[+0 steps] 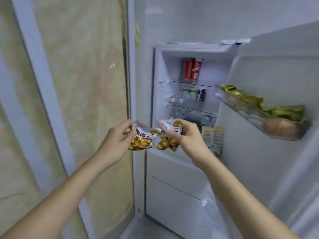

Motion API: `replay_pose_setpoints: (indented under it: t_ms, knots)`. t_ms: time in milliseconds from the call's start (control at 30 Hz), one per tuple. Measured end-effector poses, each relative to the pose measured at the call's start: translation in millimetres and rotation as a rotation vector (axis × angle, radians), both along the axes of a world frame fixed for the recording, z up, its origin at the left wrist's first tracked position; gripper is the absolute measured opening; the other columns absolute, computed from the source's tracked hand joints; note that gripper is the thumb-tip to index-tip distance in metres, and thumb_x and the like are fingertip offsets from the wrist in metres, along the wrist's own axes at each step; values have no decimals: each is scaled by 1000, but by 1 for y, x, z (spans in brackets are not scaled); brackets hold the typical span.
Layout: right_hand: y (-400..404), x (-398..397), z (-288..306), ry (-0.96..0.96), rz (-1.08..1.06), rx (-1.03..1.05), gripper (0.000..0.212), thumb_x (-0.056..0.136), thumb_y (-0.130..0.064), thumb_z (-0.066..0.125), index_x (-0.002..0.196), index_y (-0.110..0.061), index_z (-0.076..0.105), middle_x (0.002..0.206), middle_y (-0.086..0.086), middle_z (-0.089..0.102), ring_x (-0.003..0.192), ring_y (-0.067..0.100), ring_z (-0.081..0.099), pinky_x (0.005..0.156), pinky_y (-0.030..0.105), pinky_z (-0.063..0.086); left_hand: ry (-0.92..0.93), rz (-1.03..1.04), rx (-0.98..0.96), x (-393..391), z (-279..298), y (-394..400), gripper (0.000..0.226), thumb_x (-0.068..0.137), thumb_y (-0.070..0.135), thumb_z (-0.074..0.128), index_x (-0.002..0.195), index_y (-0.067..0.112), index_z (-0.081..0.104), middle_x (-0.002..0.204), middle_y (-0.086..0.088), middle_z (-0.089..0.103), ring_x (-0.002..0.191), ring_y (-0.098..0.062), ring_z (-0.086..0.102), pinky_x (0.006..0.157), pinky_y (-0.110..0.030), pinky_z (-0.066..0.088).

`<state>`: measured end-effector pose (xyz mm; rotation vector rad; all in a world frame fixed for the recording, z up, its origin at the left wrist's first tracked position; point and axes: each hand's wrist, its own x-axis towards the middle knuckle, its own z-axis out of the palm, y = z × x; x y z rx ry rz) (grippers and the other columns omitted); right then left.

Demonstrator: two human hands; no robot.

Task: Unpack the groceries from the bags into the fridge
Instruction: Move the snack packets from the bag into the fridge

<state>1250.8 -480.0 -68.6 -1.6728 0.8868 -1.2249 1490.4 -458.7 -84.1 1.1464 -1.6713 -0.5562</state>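
I stand before the open fridge. My left hand pinches a small white and yellow snack packet by its left edge. A second, matching snack packet is gripped at its top by my right hand. Both packets hang side by side, almost touching, in front of the fridge's lower shelves. Inside, two red cans stand on the top shelf, and bottles and cartons fill the shelf below.
The fridge door stands open at the right. Its upper door bin holds golden packets and a brown egg-like item. Pale cartons sit lower in the door. White drawers lie beneath. A glass door stands at left.
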Motion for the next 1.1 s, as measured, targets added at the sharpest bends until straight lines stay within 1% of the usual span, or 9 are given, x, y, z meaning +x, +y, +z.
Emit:
replay_pose_setpoints:
  t_ms: [100, 233, 367, 467, 600, 700, 833, 933, 1100]
  knots:
    - [1, -65, -20, -8, -222, 22, 13, 96, -15, 67, 108, -11, 70, 93, 23, 76, 82, 45, 76, 63, 34, 45, -1, -134, 34, -59, -8, -41, 9, 104, 13, 54, 108, 10, 60, 92, -18, 73, 88, -30, 75, 77, -53, 58]
    - [24, -134, -44, 73, -594, 46, 15, 98, -9, 66, 99, -20, 76, 90, 5, 79, 84, 27, 78, 71, 38, 58, -23, -327, 64, -143, -27, -77, 9, 104, 9, 52, 103, 16, 58, 69, 8, 64, 68, -9, 63, 61, -23, 47]
    - [43, -152, -58, 308, -863, 53, 10, 99, -15, 59, 96, -20, 67, 87, -3, 74, 81, 12, 70, 69, 28, 54, 35, -484, 161, -225, -39, -94, 23, 103, 6, 52, 108, 26, 62, 99, 10, 75, 92, -9, 74, 72, -21, 56]
    - [41, -146, -76, 476, -1000, 113, 7, 96, -13, 50, 96, -18, 55, 74, 3, 64, 72, 25, 62, 58, 34, 50, -35, -501, 141, -267, -52, -112, 29, 101, 3, 49, 106, 30, 58, 106, 14, 67, 97, -4, 65, 82, -20, 49]
    - [30, -150, -97, 650, -1032, 237, 27, 92, -3, 44, 115, -13, 53, 73, -7, 50, 74, 24, 57, 60, 32, 45, -148, -464, 201, -293, -80, -139, 31, 100, 4, 44, 121, 20, 59, 119, 7, 61, 110, -15, 56, 95, -32, 45]
    - [15, -155, -110, 745, -1015, 328, 32, 96, -2, 41, 125, -14, 50, 83, -13, 48, 80, 18, 53, 55, 19, 39, -286, -437, 189, -309, -95, -155, 26, 99, 7, 43, 118, 18, 58, 109, 4, 66, 99, -21, 61, 83, -35, 48]
    - [-3, -162, -113, 828, -947, 421, 35, 95, -4, 47, 128, -14, 49, 107, 5, 60, 89, 22, 57, 73, 37, 52, -491, -419, 98, -325, -101, -168, 28, 97, 9, 49, 122, 19, 55, 107, 0, 64, 101, -24, 60, 78, -37, 49]
    - [-9, -162, -111, 1053, -924, 217, 42, 96, -16, 50, 138, -12, 48, 127, 10, 58, 115, 31, 53, 83, 41, 48, -609, -350, -50, -319, -99, -173, 53, 91, 9, 56, 143, 20, 49, 137, -4, 56, 127, -27, 45, 97, -42, 45]
    - [-25, -143, -92, 985, -791, -25, 40, 98, -38, 43, 125, -13, 60, 123, 7, 61, 117, 30, 51, 87, 45, 51, -628, -211, -143, -256, -82, -171, 54, 91, 20, 61, 144, 26, 52, 138, 2, 57, 127, -23, 49, 94, -42, 48]
